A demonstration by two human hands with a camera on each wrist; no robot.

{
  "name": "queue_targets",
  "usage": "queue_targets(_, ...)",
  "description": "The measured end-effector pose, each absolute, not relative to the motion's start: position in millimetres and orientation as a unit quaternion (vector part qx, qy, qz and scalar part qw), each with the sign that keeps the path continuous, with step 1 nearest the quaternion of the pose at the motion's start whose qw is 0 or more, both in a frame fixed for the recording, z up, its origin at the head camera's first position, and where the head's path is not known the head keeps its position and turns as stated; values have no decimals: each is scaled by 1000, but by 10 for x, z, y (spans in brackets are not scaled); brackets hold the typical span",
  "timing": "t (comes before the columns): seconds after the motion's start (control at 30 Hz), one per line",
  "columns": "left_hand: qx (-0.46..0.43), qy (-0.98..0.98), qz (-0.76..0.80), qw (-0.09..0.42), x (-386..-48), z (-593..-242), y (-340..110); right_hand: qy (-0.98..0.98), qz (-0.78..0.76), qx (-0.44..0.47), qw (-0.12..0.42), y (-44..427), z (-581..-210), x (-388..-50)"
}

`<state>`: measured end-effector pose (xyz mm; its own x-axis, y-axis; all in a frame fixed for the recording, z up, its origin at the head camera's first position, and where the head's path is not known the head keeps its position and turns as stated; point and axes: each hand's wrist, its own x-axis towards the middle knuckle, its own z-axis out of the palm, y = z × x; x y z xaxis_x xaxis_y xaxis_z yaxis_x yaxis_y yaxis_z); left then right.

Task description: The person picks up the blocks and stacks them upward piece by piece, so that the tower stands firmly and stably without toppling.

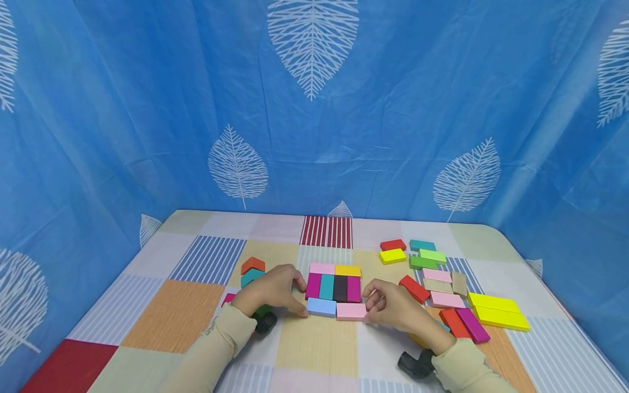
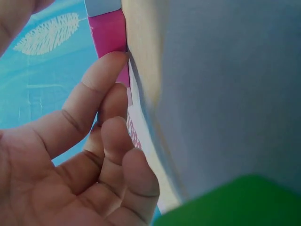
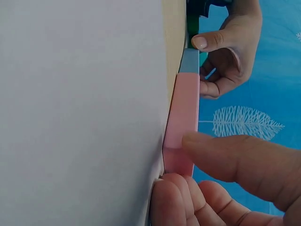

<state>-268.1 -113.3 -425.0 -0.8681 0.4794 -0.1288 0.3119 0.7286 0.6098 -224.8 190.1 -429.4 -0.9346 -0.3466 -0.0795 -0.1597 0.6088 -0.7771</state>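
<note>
Several flat rectangular blocks lie together between the hands: a pink one point(image 1: 321, 268) and a yellow one point(image 1: 348, 271) at the far side, a magenta point(image 1: 313, 286), a teal point(image 1: 326, 286), a black point(image 1: 340, 288) and another magenta block point(image 1: 353, 289) in the middle, then a light blue block point(image 1: 321, 307) and a nearer pink block point(image 1: 351, 311). My left hand point(image 1: 279, 288) has its thumb at the light blue block's left end and a fingertip against the left magenta block. Thumb and bent fingers of my right hand point(image 1: 395, 307) touch the right side, the thumb on the nearer pink block.
Left of the blocks lie an orange block point(image 1: 253, 266), a teal one point(image 1: 252, 277) and a green one point(image 1: 263, 310), partly behind the left hand. Scattered at right are long yellow blocks point(image 1: 498, 316), red ones point(image 1: 414, 289) and others. A blue curtain point(image 1: 344, 164) hangs behind the table.
</note>
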Motion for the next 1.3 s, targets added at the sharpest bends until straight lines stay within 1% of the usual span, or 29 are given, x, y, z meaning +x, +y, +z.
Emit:
queue_targets(0.33, 229, 917, 298, 133, -2673, -4242, -1132, 899, -399, -130, 124, 1886, -4288, -2264)
queue_targets(0.73, 232, 913, 307, 134, -2667, -4271, -1120, 892, -407, -151, 128, 1911, -4310, -2270)
queue_targets(1.03, 239, 911, 307, 135, -2649, -4266, -1113, 890, -419, -129, 120, 1911, -4317, -2268)
queue_targets(1.23, 250, 907, 312, 132, -2635, -4268, -1115, 896, -409, -130, 113, 1890, -4319, -2272)
queue_targets(1.3, 252, 907, 310, 133, -2635, -4273, -1121, 894, -410, -134, 119, 1893, -4316, -2279)
